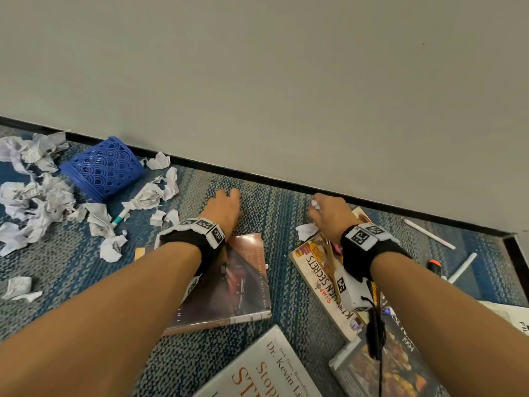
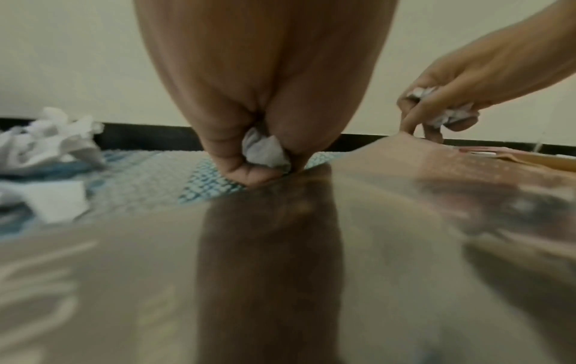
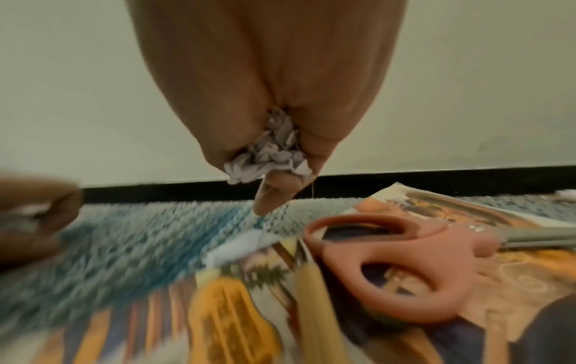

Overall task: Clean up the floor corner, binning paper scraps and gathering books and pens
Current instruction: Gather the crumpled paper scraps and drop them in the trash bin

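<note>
My left hand (image 1: 227,200) is low over the carpet, just beyond a brown book (image 1: 237,285), with its fingers curled round a small paper scrap (image 2: 265,152). My right hand (image 1: 320,210) hovers at the far corner of the Kitchen Secrets book (image 1: 320,276) and grips a crumpled paper wad (image 3: 269,152), index finger pointing down. Another white scrap (image 1: 305,231) lies at that book's corner. Many crumpled scraps (image 1: 37,196) lie at the left around a tipped blue basket (image 1: 103,167).
Pink scissors (image 3: 402,258) lie on the Kitchen Secrets book. A white book (image 1: 266,365) and a dark book (image 1: 392,368) lie nearer me. White pens (image 1: 429,234), an orange marker (image 1: 434,265) and a teal-tipped pen (image 1: 119,217) lie on the carpet. The wall (image 1: 286,81) is straight ahead.
</note>
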Available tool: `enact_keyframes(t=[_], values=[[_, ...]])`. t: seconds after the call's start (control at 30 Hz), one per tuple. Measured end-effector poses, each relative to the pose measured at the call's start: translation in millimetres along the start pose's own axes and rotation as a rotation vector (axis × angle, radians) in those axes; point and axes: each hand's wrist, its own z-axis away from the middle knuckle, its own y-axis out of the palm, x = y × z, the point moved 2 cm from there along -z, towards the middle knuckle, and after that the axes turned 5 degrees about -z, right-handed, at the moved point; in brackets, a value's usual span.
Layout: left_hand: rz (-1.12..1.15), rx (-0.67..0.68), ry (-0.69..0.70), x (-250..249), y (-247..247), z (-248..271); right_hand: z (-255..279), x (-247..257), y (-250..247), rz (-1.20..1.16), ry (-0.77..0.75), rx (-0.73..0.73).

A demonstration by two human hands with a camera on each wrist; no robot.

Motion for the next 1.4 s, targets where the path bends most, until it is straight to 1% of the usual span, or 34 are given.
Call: enact_keyframes(t=[0.07, 0.1, 0.13, 0.2, 0.23, 0.27, 0.3, 0.4, 0.5, 0.57, 0.63, 0.7, 0.73, 0.77, 0.83, 0.9, 0.93, 0.97, 1.03, 1.17, 1.33, 1.4], values=[[0.038, -0.011, 0.019, 9, -4, 2, 0, -2, -10, -0.056, 0.024, -0.097], [0.074, -0.033, -0.001, 13, -8, 4, 0, -4, -12, -0.054, 0.027, -0.092], [0.108, -0.06, -0.025, 17, -13, 7, 2, -3, -11, -0.029, 0.023, -0.043], [0.145, -0.117, -0.062, 24, -23, 13, 7, -1, 1, 0.099, 0.016, 0.138], [0.152, -0.146, -0.069, 28, -28, 16, 9, -1, 7, 0.173, 0.019, 0.205], [0.156, -0.17, -0.068, 31, -33, 20, 11, 0, 12, 0.228, 0.024, 0.228], [0.161, -0.182, -0.071, 34, -37, 23, 11, 1, 15, 0.256, 0.045, 0.219], [0.2, -0.149, -0.071, 42, -48, 32, 8, 9, 19, 0.261, 0.099, 0.215], [0.229, -0.085, -0.075, 51, -56, 35, 6, 25, 18, 0.222, 0.035, 0.173], [0.234, -0.035, -0.086, 60, -58, 36, 6, 37, 17, 0.155, -0.01, 0.131], [0.266, -0.012, -0.1, 70, -59, 37, 7, 47, 18, 0.017, -0.041, 0.094], [0.311, -0.003, -0.101, 80, -59, 38, 9, 57, 22, -0.206, -0.039, 0.086], [0.32, -0.005, -0.095, 84, -59, 39, 12, 62, 24, -0.262, -0.039, 0.103], [0.329, -0.002, -0.092, 89, -59, 40, 14, 69, 27, -0.25, -0.056, 0.124], [0.352, 0.011, -0.091, 97, -59, 43, 17, 79, 28, -0.04, -0.102, 0.199], [0.331, 0.021, -0.094, 103, -60, 47, 19, 83, 32, 0.193, -0.096, 0.329], [0.303, 0.024, -0.094, 106, -60, 49, 20, 81, 34, 0.266, -0.061, 0.408], [0.271, 0.023, -0.095, 107, -58, 51, 22, 78, 36, 0.303, -0.02, 0.478], [0.22, 0.026, -0.107, 108, -57, 56, 28, 73, 38, 0.315, 0.027, 0.557], [0.119, 0.058, -0.115, 101, -55, 58, 38, 73, 41, 0.201, 0.038, 0.583], [0.021, 0.073, -0.107, 95, -53, 55, 43, 78, 42, 0.148, -0.112, 0.559], [-0.033, 0.064, -0.08, 95, -52, 56, 39, 76, 34, 0.139, -0.114, 0.538]])
